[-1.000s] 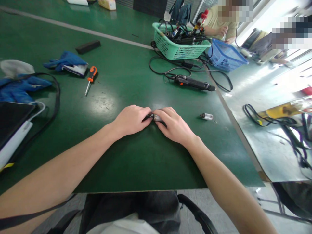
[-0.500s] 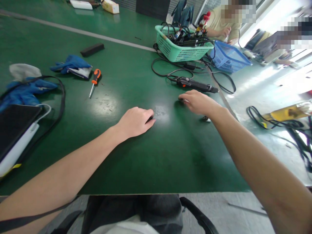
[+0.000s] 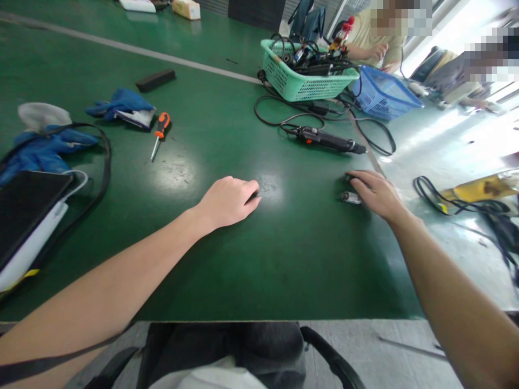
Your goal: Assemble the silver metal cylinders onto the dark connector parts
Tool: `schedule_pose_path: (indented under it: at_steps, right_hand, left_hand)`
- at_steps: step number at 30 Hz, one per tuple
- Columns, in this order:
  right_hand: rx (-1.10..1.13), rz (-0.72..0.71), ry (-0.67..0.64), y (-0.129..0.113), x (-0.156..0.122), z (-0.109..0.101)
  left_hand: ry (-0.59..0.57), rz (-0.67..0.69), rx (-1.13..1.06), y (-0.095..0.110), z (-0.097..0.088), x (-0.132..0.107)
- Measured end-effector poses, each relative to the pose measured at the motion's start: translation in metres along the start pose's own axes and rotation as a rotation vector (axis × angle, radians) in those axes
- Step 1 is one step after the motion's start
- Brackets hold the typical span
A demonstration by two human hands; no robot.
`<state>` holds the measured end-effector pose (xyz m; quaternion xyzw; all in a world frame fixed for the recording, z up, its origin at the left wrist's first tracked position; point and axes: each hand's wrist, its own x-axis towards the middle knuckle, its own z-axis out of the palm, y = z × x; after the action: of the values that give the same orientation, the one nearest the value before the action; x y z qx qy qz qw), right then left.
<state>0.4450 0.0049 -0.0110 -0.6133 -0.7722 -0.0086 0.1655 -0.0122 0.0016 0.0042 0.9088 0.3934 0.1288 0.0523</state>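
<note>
My left hand (image 3: 230,202) rests curled on the green table (image 3: 243,270), thumb and forefinger bent toward each other. A dark gap shows between them; whether it is an object or shadow is unclear. Farther right, my right hand (image 3: 373,192) is low over the table, its fingertips closed on a small dark piece (image 3: 347,176) whose kind is too small to tell. Just below those fingers lies a small silvery cylindrical part (image 3: 351,198). Beyond the right hand lies a black electric screwdriver (image 3: 330,140) with its cord.
A green basket (image 3: 308,86) of cables and tools stands at the back, beside a blue basket (image 3: 383,94). To the left are an orange-handled screwdriver (image 3: 161,129), blue gloves (image 3: 125,108), a black bar (image 3: 156,80) and a dark-screened device (image 3: 30,210). People sit at the far right.
My right hand has moved right and toward me, from near the electric screwdriver to beside the silvery part, carrying the small dark piece. My left hand has stayed in place.
</note>
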Motion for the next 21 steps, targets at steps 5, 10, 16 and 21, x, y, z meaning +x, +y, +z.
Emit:
schedule_pose_path:
  at_steps: [5,10,16,21]
  right_hand:
    - [0.015,0.085,0.125,-0.034,-0.014,0.011]
    - [0.053,0.012,0.117,-0.09,-0.004,0.023]
    - [0.148,-0.203,0.089,-0.179,0.015,0.043]
    - [0.193,-0.343,-0.002,-0.238,0.027,0.046]
  left_hand:
    - [-0.004,-0.007,0.001,0.001,0.0,0.0]
    - [0.002,-0.026,-0.001,0.002,-0.001,0.0]
    - [0.093,-0.163,-0.009,0.002,0.0,-0.001]
    - [0.164,-0.219,0.01,0.0,-0.001,-0.001]
